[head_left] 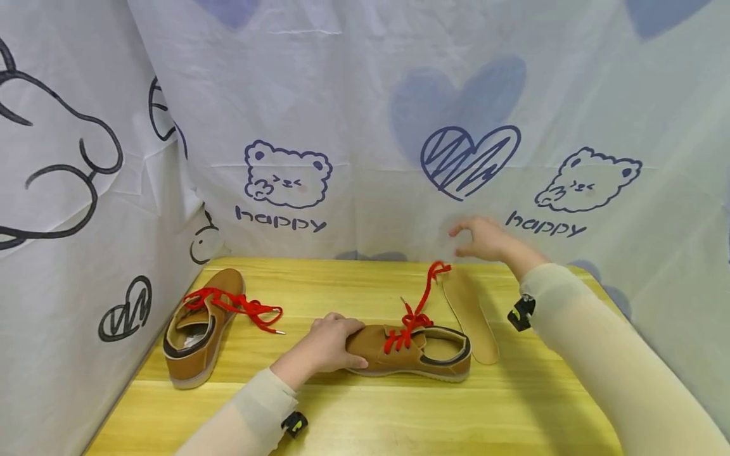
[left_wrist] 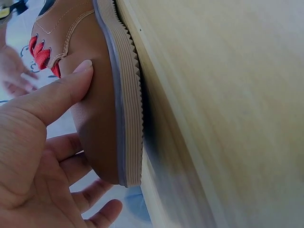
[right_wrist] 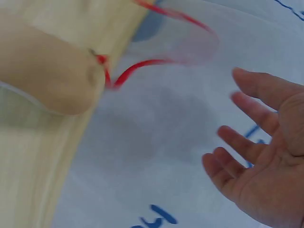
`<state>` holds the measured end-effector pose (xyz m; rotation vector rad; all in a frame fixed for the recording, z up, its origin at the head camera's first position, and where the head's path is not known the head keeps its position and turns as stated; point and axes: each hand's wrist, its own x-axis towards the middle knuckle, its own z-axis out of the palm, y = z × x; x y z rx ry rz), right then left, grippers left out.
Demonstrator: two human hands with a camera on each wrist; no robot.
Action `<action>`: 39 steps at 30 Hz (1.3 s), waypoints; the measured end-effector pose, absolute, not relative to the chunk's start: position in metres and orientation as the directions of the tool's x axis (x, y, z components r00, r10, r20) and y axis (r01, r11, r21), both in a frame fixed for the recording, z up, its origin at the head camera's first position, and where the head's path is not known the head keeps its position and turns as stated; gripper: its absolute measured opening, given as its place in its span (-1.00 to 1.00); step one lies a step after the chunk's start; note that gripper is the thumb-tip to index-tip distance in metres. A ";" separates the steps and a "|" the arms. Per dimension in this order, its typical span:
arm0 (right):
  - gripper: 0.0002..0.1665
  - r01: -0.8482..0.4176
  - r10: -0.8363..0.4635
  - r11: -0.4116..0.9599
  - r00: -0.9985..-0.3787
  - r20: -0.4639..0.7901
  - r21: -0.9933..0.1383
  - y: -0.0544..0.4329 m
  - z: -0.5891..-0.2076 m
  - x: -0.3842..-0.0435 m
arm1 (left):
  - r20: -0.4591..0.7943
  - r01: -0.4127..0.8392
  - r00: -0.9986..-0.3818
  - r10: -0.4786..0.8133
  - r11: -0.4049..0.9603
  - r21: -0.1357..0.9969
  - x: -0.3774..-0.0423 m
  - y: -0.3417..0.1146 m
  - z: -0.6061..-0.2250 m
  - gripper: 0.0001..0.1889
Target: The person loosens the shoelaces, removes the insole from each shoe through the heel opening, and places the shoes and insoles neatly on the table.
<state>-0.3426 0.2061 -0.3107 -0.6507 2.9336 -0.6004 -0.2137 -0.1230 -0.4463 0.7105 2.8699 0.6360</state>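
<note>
A brown shoe [head_left: 376, 347] with a red shoelace [head_left: 419, 310] lies on the table, its toe pointing left. My left hand [head_left: 326, 342] grips the toe; in the left wrist view the thumb [left_wrist: 71, 88] presses one side of the upper and the fingers curl around the front. My right hand [head_left: 483, 239] is raised above the table's far edge, holding nothing, with fingers apart in the right wrist view. Below it lies a tan insole [head_left: 470, 316], beside the shoe's heel. The lace's free end reaches the insole's far tip, and a blurred red loop shows in the right wrist view.
Another brown shoe [head_left: 196, 335] stands at the table's left, its red laces trailing to the right. Printed white cloth [head_left: 365, 126] hangs behind and to the left of the wooden table [head_left: 371, 418]. A black band piece [head_left: 521, 312] sits at my right wrist.
</note>
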 end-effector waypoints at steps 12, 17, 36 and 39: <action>-0.74 -0.503 -0.540 0.819 -0.838 -0.076 -0.277 0.198 -0.368 -0.297 | -0.008 0.410 -0.889 0.458 0.804 0.431 -0.213 -0.126 -0.449 -0.24; -0.80 -0.543 -0.571 0.790 -0.821 -0.019 -0.285 0.198 -0.377 -0.280 | -0.009 0.417 -0.885 0.466 0.800 0.431 -0.213 -0.126 -0.450 -0.23; -0.86 -0.526 -0.555 0.767 -0.831 0.032 -0.367 0.207 -0.401 -0.241 | -0.014 0.404 -0.887 0.461 0.791 0.460 -0.212 -0.123 -0.450 -0.23; -0.88 -0.520 -0.552 0.767 -0.834 0.027 -0.375 0.208 -0.405 -0.240 | -0.024 0.395 -0.889 0.457 0.793 0.464 -0.212 -0.124 -0.451 -0.22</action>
